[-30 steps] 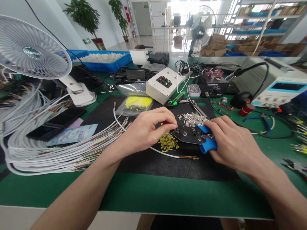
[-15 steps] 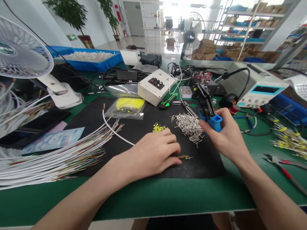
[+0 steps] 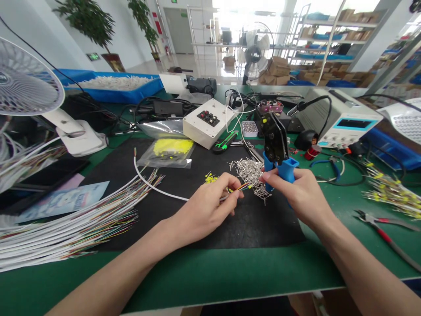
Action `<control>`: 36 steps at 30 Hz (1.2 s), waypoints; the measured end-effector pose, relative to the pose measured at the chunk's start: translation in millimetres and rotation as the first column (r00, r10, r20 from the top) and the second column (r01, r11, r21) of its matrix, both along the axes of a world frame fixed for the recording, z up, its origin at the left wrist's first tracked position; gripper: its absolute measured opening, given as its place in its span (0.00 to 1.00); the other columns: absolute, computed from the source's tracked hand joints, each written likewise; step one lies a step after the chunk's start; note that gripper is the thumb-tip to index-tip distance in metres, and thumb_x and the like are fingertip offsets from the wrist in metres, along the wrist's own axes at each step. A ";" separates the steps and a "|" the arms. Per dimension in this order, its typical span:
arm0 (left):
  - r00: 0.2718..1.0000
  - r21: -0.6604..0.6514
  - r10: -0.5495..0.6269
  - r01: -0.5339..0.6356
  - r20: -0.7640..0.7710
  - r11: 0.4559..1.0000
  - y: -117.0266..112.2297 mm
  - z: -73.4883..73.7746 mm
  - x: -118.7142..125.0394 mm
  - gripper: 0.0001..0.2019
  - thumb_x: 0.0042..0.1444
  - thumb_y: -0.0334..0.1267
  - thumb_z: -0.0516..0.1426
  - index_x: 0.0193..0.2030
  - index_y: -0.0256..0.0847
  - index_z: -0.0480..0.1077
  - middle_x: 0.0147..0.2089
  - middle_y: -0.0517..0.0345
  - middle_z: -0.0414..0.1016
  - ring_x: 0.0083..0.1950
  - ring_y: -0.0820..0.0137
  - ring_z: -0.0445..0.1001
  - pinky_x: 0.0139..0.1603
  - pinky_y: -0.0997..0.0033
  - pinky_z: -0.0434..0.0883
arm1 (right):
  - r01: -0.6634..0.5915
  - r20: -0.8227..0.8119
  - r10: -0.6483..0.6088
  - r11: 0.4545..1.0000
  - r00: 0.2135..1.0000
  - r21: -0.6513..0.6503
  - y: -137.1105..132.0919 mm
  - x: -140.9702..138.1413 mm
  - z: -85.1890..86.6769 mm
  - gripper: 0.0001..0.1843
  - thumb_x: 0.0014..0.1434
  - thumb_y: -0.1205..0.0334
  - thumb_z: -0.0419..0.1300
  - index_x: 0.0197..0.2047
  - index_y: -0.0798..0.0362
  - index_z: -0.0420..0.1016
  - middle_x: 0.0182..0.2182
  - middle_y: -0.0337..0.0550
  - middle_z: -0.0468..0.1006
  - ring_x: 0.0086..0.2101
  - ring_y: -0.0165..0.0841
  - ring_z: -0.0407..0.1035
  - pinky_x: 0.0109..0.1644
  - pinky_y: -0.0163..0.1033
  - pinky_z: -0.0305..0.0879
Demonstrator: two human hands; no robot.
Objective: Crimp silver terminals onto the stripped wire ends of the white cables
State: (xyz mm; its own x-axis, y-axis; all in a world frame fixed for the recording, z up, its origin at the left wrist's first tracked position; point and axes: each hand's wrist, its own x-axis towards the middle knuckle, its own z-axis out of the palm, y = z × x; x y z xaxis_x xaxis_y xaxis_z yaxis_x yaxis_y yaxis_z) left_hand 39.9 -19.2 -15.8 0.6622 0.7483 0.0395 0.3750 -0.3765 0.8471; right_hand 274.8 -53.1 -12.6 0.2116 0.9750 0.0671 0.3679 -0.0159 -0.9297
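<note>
So, you've got the wire [image 3: 164, 193] end pinched between the thumb and fingers of your left hand [image 3: 204, 210]. The coloured strands poke out to the right, low over the mat [image 3: 197, 228], and the rest of the wire curves away left across it. Your right hand [image 3: 296, 197] is wrapped round the blue handles of the crimper [image 3: 275, 140] and holds it upright, head on top, just beside the strand tips. As far as I can see the two aren't touching. I can't tell from this angle whether the crimper's head is open or closed.

The terminals [image 3: 250, 169] are heaped right behind your fingertips, with a few yellow bits [image 3: 210, 177] just left of them. The bag [image 3: 169, 149] of yellow parts lies further back on the mat, and the big bundle [image 3: 82, 224] fans out well to the left.

To me this looks like the lining-up stage: strand and tool are close, but nothing is seated in the head yet. The next move calls for one strand singled out from the others. They look thin and floppy, so pinch near the tip, and tilt the head so you can see into it.
</note>
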 end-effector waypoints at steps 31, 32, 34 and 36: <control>0.902 -0.107 0.178 -0.147 0.393 0.983 0.7 -9.4 8.8 0.06 0.66 0.35 0.60 0.47 0.41 0.78 0.42 0.59 0.79 0.43 0.72 0.75 0.44 0.74 0.70 | -0.038 -0.127 0.047 0.997 0.991 0.073 -13.0 -26.9 -14.3 0.14 0.51 0.51 0.75 0.40 0.47 0.86 0.33 0.40 0.84 0.34 0.36 0.75 0.41 0.42 0.68; 0.902 -0.102 0.169 -0.140 0.398 0.985 0.3 -10.0 9.4 0.06 0.65 0.35 0.60 0.47 0.41 0.78 0.43 0.59 0.79 0.43 0.72 0.75 0.45 0.74 0.70 | -0.038 -0.126 0.050 0.995 0.991 0.092 -13.0 -28.5 -14.1 0.13 0.51 0.51 0.75 0.39 0.47 0.86 0.34 0.40 0.84 0.36 0.36 0.75 0.43 0.43 0.69; 0.902 -0.084 0.161 -0.139 0.400 0.987 -0.4 -11.4 10.3 0.06 0.65 0.35 0.61 0.47 0.42 0.79 0.44 0.59 0.78 0.44 0.72 0.75 0.46 0.74 0.70 | -0.037 -0.117 0.051 0.992 0.992 0.124 -12.4 -30.9 -13.5 0.11 0.53 0.52 0.74 0.37 0.47 0.86 0.34 0.40 0.84 0.37 0.36 0.76 0.46 0.43 0.69; 0.904 -0.069 0.164 -0.149 0.394 0.986 -1.1 -13.2 10.8 0.07 0.65 0.36 0.61 0.48 0.43 0.79 0.45 0.58 0.77 0.45 0.72 0.75 0.46 0.73 0.70 | -0.032 -0.102 0.046 0.991 0.994 0.131 -11.9 -32.3 -12.8 0.09 0.53 0.53 0.74 0.37 0.47 0.86 0.35 0.39 0.84 0.37 0.36 0.76 0.46 0.43 0.70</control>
